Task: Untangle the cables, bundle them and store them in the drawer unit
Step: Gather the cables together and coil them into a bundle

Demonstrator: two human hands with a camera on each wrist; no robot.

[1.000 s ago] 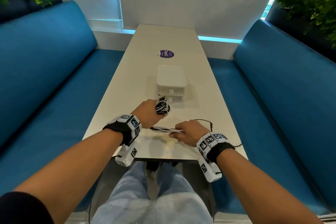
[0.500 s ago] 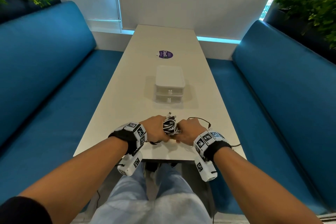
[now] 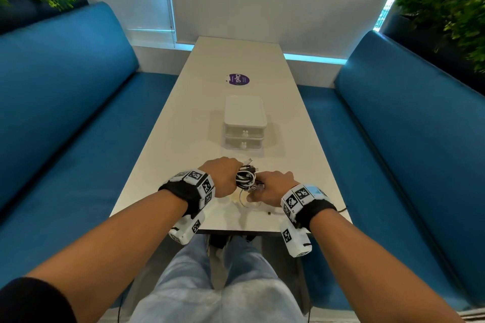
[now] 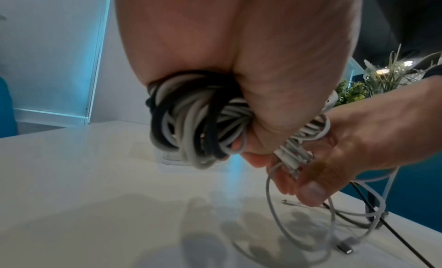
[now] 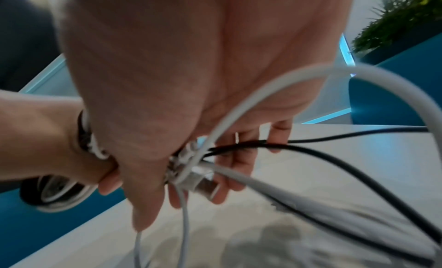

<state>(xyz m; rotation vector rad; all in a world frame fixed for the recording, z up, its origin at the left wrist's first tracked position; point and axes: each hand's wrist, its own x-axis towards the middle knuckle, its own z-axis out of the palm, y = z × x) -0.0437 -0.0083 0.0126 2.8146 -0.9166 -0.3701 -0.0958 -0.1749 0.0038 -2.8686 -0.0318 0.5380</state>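
Note:
A coil of white and black cables (image 3: 245, 177) (image 4: 198, 124) hangs just above the near end of the white table (image 3: 183, 155). My left hand (image 3: 223, 176) (image 4: 239, 83) grips the coil in a fist. My right hand (image 3: 273, 186) (image 5: 181, 158) pinches the loose cable ends and a plug (image 5: 203, 181) beside the coil. White and black cable tails (image 5: 334, 187) (image 4: 334, 224) trail from it onto the table. The white two-drawer unit (image 3: 245, 123) stands beyond, both drawers closed.
Blue benches (image 3: 65, 113) (image 3: 406, 139) flank the table on both sides. A purple round sticker (image 3: 237, 79) lies beyond the drawer unit. Plants (image 3: 451, 8) stand behind the benches. The table's near edge is just under my wrists.
The left hand drew the coil back from in front of the drawer unit toward me. The right hand came up off the table to meet it, and both now hold the bundle together.

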